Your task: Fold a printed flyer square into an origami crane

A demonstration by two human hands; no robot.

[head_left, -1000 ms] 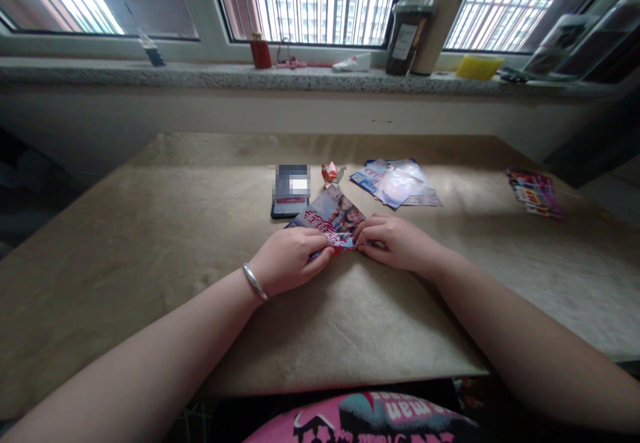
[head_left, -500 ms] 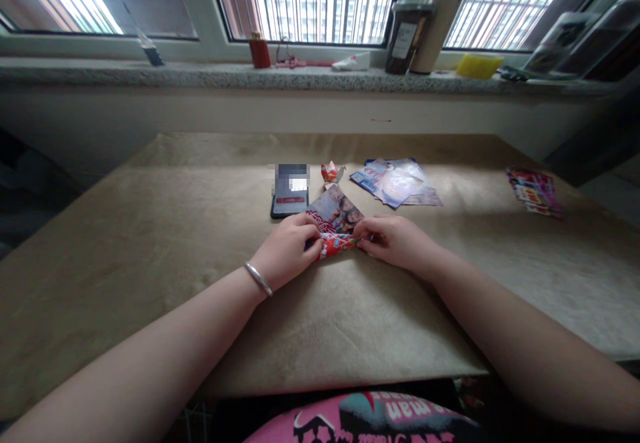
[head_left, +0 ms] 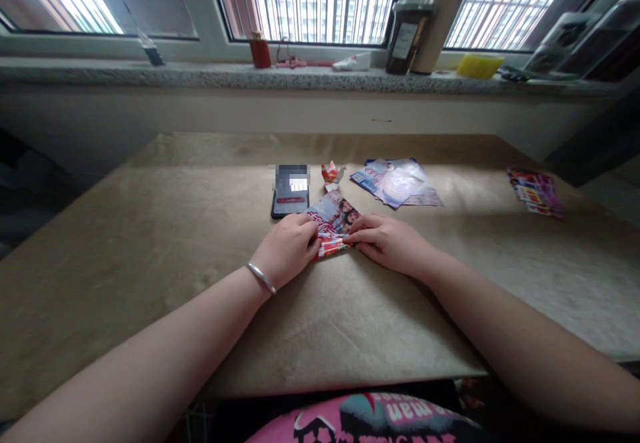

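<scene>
A printed sheet of paper (head_left: 333,216) lies on the table in front of me, its near edge folded up to show a red and white strip. My left hand (head_left: 287,243) pinches the left end of that fold between thumb and fingers. From the other side, my right hand (head_left: 387,239) presses its fingers along the right part of the fold, the thumb tucked beneath. Just beyond the sheet stands a small red and white folded paper figure (head_left: 332,173). A phone (head_left: 291,204) rests left of it, its screen partly blurred.
Several bluish printed sheets (head_left: 400,183) overlap at the back right. A stack of colourful printed papers (head_left: 535,193) lies far right. On the windowsill (head_left: 200,76) stand a red bottle (head_left: 259,53), a dark lidded container (head_left: 406,39) and a yellow sponge-like block (head_left: 479,66).
My right fingers have slid left over the fold and lie flatter on it. The sheet's far corner has come slightly lower and nearer. My left hand stays at the left end.
</scene>
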